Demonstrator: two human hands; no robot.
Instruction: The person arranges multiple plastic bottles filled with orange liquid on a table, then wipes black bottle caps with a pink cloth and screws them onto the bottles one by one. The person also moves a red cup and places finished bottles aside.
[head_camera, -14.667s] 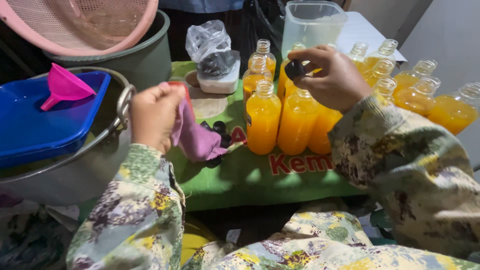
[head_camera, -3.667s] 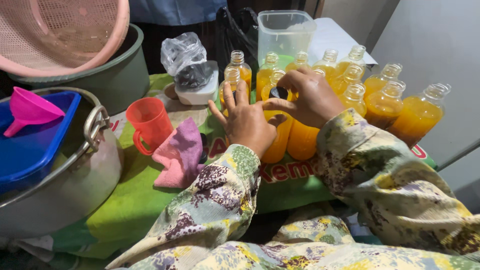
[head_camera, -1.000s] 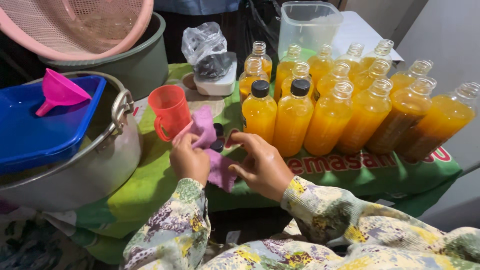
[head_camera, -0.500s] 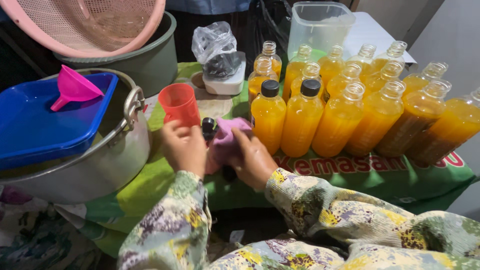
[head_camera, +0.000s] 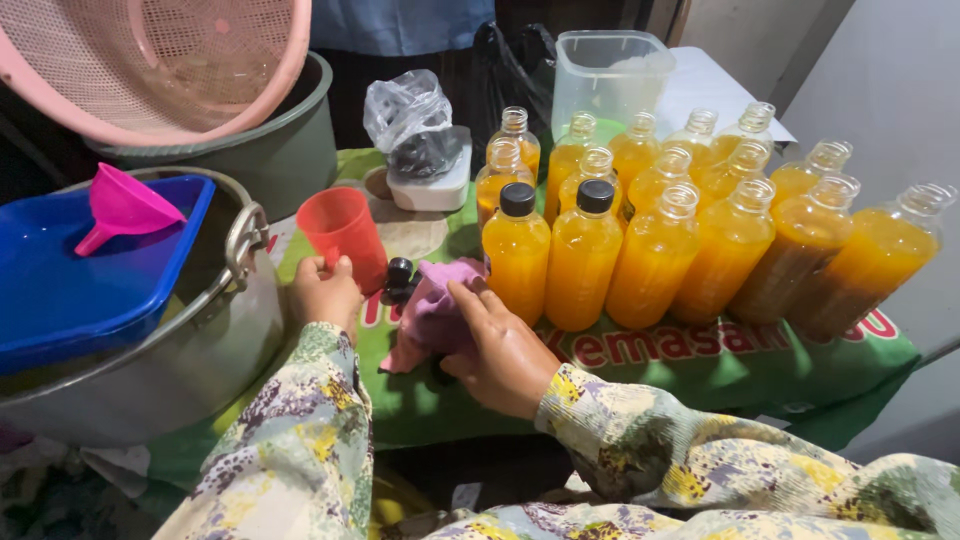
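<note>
Green printed cloth (head_camera: 640, 375) is spread over a small table, and most of it is taken up by a crowd of plastic bottles filled with orange liquid (head_camera: 700, 220). Two of them are already capped in black – the capped bottles (head_camera: 550, 255) are set at the front left of the group, while the rest are seen with open necks. Behind them a clear plastic container (head_camera: 610, 75) is stood, and a small white tub with a crumpled plastic bag (head_camera: 420, 140) on top is placed to its left.

A pink cloth (head_camera: 432, 312) is pinned flat on the table by the right hand (head_camera: 500, 350), fingers stretched out over it and not curled around anything. The rag is found just left of the capped bottles, touching or nearly touching the nearest one. A few loose black caps (head_camera: 400, 278) are seen just beside it.

The left hand (head_camera: 325, 292) is kept at the base of a red cup (head_camera: 345, 235), fingers loosely bent against it – whether the cup is properly gripped can't be told.

Off to the left, a big metal pot (head_camera: 150, 370) is topped with a blue tray (head_camera: 90, 280) and a pink funnel (head_camera: 125, 205). A pink basket (head_camera: 150, 60) is tilted over a green tub (head_camera: 260, 150) further back.
</note>
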